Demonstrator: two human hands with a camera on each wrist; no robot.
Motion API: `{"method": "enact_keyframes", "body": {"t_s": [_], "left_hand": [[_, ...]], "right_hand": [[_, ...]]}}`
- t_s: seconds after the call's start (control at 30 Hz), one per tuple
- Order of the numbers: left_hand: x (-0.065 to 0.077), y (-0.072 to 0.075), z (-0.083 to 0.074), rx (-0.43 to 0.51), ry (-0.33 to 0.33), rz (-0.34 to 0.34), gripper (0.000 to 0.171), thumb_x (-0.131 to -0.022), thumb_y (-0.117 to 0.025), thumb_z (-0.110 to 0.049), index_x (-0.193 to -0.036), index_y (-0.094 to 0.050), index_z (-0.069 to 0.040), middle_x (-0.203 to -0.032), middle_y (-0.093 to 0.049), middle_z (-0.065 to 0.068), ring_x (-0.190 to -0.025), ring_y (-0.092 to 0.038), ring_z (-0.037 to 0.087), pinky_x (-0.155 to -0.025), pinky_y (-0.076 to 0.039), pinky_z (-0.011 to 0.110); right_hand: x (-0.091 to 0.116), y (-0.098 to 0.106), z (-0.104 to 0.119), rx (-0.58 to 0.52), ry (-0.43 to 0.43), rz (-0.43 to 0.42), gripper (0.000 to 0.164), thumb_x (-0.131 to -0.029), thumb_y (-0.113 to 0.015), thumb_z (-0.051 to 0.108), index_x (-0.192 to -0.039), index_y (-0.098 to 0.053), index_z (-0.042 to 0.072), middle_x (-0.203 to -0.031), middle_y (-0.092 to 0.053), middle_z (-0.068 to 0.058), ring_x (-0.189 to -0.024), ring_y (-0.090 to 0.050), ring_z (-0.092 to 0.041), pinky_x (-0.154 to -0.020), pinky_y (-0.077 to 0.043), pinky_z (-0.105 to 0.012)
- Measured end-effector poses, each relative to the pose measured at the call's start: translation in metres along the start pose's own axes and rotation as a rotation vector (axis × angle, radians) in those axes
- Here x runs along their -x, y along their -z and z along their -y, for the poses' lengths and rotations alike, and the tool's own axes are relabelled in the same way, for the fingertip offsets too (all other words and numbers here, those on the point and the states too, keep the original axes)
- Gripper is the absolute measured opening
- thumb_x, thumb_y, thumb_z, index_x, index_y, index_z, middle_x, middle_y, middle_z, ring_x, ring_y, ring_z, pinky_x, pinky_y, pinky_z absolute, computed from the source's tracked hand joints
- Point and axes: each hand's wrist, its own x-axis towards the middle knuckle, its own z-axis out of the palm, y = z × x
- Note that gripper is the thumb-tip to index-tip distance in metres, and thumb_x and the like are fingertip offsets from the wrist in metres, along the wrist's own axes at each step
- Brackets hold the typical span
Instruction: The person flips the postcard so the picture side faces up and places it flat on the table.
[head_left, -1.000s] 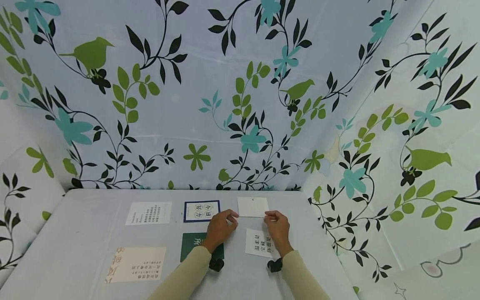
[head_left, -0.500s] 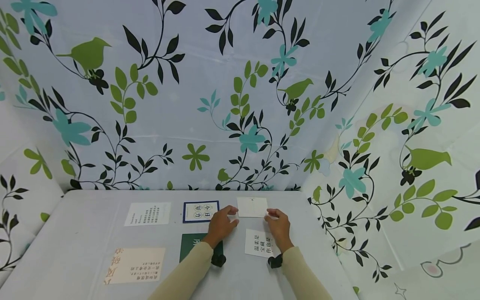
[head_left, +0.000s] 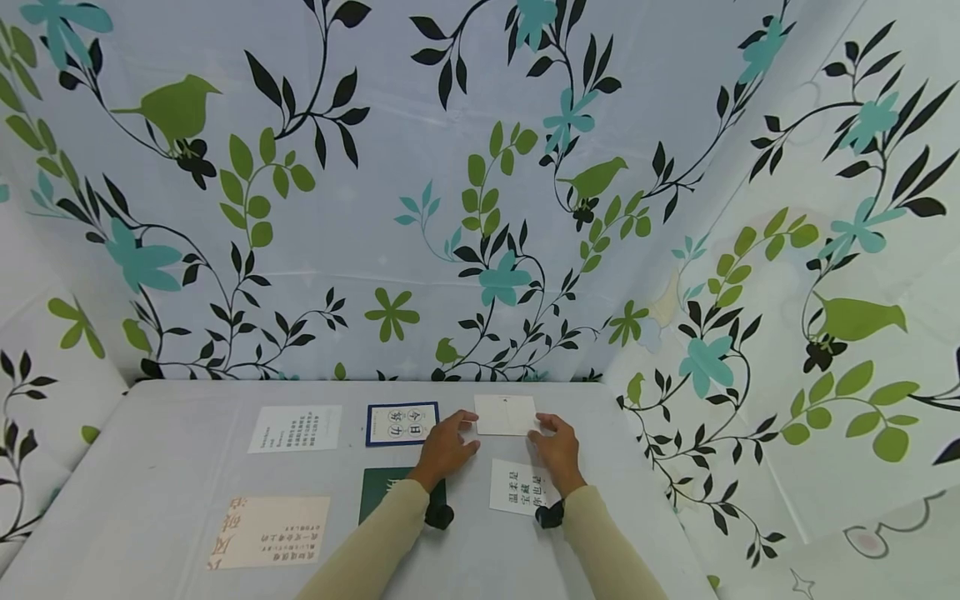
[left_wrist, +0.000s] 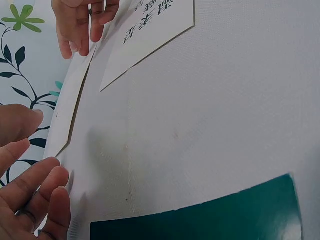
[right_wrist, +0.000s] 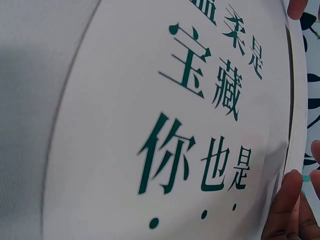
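A blank white card [head_left: 506, 415] lies flat on the table near its back edge, between the two hands. My left hand [head_left: 447, 450] is at its left edge, fingers loosely bent; in the left wrist view a fingertip touches or nearly touches the card's corner, with the thumb apart. At the right edge, my right hand [head_left: 557, 452] has its fingertips against or just beside the card [right_wrist: 298, 115]. Below the right hand lies a white card with dark green characters [right_wrist: 190, 105], partly covered by that hand in the head view. My left forearm hides part of a dark green card [left_wrist: 225, 215].
Left of the hands lie a blue-bordered card [head_left: 402, 423], a white card with small text [head_left: 295, 428] and a cream card with orange characters [head_left: 268, 532]. The pale table [head_left: 150, 492] meets a patterned cloth [head_left: 337, 208] behind. Black devices [head_left: 438, 516] sit at both wrists.
The hands stay at the two sides of the blank card and shift only slightly. The head view has drifted a little; the cards lie essentially as before.
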Motion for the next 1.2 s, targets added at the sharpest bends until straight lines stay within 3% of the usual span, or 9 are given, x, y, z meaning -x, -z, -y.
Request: {"method": "enact_keyframes", "body": {"t_s": [0.27, 0.43, 0.57, 0.77, 0.97, 1.2], "left_hand": [[-0.002, -0.001, -0.001, 0.017, 0.005, 0.021, 0.047, -0.094, -0.08, -0.014, -0.139, -0.064, -0.013, -0.139, -0.071, 0.017, -0.099, -0.067, 0.024, -0.089, -0.057, 0.044], [0.0, -0.001, -0.002, 0.014, 0.015, 0.027, 0.047, -0.094, -0.08, -0.014, -0.138, -0.064, -0.013, -0.138, -0.072, 0.016, -0.099, -0.067, 0.024, -0.089, -0.056, 0.043], [0.002, 0.001, -0.003, 0.019, 0.009, 0.018, 0.046, -0.093, -0.08, -0.014, -0.137, -0.065, -0.011, -0.136, -0.073, 0.017, -0.1, -0.068, 0.026, -0.089, -0.057, 0.045], [0.001, 0.002, -0.002, 0.021, 0.009, 0.012, 0.045, -0.093, -0.08, -0.014, -0.136, -0.066, -0.011, -0.135, -0.073, 0.016, -0.099, -0.068, 0.025, -0.088, -0.056, 0.044], [0.001, 0.0, -0.001, 0.02, 0.018, 0.013, 0.042, -0.094, -0.079, -0.015, -0.135, -0.067, -0.01, -0.133, -0.074, 0.015, -0.099, -0.067, 0.024, -0.089, -0.056, 0.046], [0.0, 0.003, 0.0, 0.038, 0.014, 0.002, 0.036, -0.095, -0.078, -0.014, -0.13, -0.07, -0.01, -0.125, -0.077, 0.014, -0.1, -0.069, 0.025, -0.09, -0.057, 0.047]], "right_hand": [[-0.001, -0.002, 0.003, -0.023, -0.005, 0.01, 0.04, -0.095, -0.076, 0.014, -0.135, -0.07, 0.013, -0.141, -0.067, -0.015, -0.132, -0.061, -0.036, -0.107, -0.051, -0.05], [-0.004, -0.002, 0.003, -0.026, -0.009, -0.027, 0.032, -0.095, -0.076, 0.013, -0.128, -0.073, 0.012, -0.13, -0.07, -0.015, -0.121, -0.064, -0.034, -0.1, -0.053, -0.047], [-0.009, -0.001, 0.0, -0.025, -0.026, -0.061, 0.027, -0.095, -0.077, 0.011, -0.122, -0.075, 0.012, -0.12, -0.074, -0.013, -0.11, -0.068, -0.03, -0.089, -0.055, -0.039], [-0.011, 0.004, -0.002, -0.078, -0.042, -0.047, 0.025, -0.095, -0.073, 0.008, -0.121, -0.076, 0.011, -0.113, -0.075, -0.012, -0.097, -0.071, -0.023, -0.074, -0.055, -0.029], [-0.011, 0.011, 0.0, -0.16, -0.064, 0.01, 0.022, -0.097, -0.07, 0.008, -0.118, -0.076, 0.009, -0.11, -0.076, -0.012, -0.088, -0.069, -0.021, -0.071, -0.055, -0.028], [-0.015, 0.016, -0.003, -0.27, -0.144, 0.034, 0.023, -0.097, -0.07, 0.009, -0.118, -0.078, 0.011, -0.121, -0.072, -0.013, -0.094, -0.066, -0.022, -0.075, -0.056, -0.029]]}}
